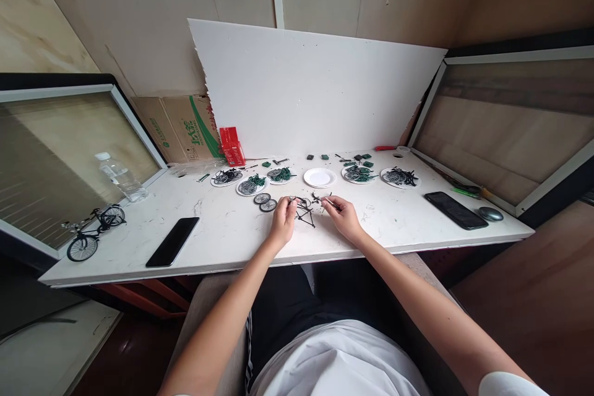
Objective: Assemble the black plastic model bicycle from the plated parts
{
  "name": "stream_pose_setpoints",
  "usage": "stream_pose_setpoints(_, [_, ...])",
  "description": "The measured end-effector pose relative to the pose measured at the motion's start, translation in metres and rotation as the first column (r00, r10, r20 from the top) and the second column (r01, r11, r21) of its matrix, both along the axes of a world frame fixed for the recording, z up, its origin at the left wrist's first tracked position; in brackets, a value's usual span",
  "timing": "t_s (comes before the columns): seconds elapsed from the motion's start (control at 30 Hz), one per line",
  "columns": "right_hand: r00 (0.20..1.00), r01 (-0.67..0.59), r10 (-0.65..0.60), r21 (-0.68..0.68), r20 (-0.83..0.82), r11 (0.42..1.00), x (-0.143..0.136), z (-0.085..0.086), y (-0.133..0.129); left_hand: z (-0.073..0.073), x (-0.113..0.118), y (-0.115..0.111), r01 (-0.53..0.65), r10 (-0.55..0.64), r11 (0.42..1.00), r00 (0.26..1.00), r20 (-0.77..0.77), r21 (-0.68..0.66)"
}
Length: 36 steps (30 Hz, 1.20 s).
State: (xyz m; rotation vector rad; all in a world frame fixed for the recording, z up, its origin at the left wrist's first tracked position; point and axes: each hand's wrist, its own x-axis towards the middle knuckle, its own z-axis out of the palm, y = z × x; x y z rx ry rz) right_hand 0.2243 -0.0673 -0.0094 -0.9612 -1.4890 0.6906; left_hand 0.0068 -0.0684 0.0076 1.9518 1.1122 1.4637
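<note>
My left hand (284,220) is closed in a pinch on a small dark part near the middle of the white table. Beside its fingertips lies a thin black bicycle frame (305,213). My right hand (342,215) pinches a slim dark piece whose shape is too small to make out. Small dark parts (317,197) lie between the two hands. Left of my left hand are two spoked wheels (265,202), close together on the tabletop. An empty white paper plate (320,178) stands just beyond the hands.
Plates of black and green parts (359,174) line the back. At the left stand a small black bicycle (96,230), a bottle (121,178) and a phone (172,242). At the right lie another phone (455,210) and a round metal object (490,214). A white board (320,93) rises behind.
</note>
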Motion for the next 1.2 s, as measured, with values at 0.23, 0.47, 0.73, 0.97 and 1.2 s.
stream_pose_setpoints(0.23, [1.000, 0.015, -0.015, 0.041, -0.006, 0.999, -0.006, 0.009, -0.009, 0.007, 0.015, -0.013, 0.212, -0.213, 0.976, 0.977, -0.011, -0.056])
stream_pose_setpoints(0.47, [0.999, -0.006, 0.010, 0.079, -0.045, 0.997, -0.010, 0.028, -0.019, 0.011, 0.020, -0.021, 0.275, -0.284, 0.947, 0.958, -0.032, -0.163])
stream_pose_setpoints(0.73, [0.994, -0.109, 0.109, 0.050, 0.011, 0.993, -0.012, 0.035, -0.025, 0.013, 0.023, -0.025, 0.348, -0.343, 0.902, 0.937, 0.066, -0.256])
stream_pose_setpoints(0.97, [0.987, -0.154, 0.155, 0.027, -0.043, 0.988, -0.010, 0.036, -0.022, 0.006, 0.022, -0.019, 0.366, -0.352, 0.889, 0.931, 0.102, -0.274])
stream_pose_setpoints(1.2, [0.983, -0.167, 0.164, -0.036, -0.078, 0.985, -0.007, 0.033, -0.018, 0.007, 0.021, -0.019, 0.365, -0.351, 0.887, 0.931, 0.100, -0.283])
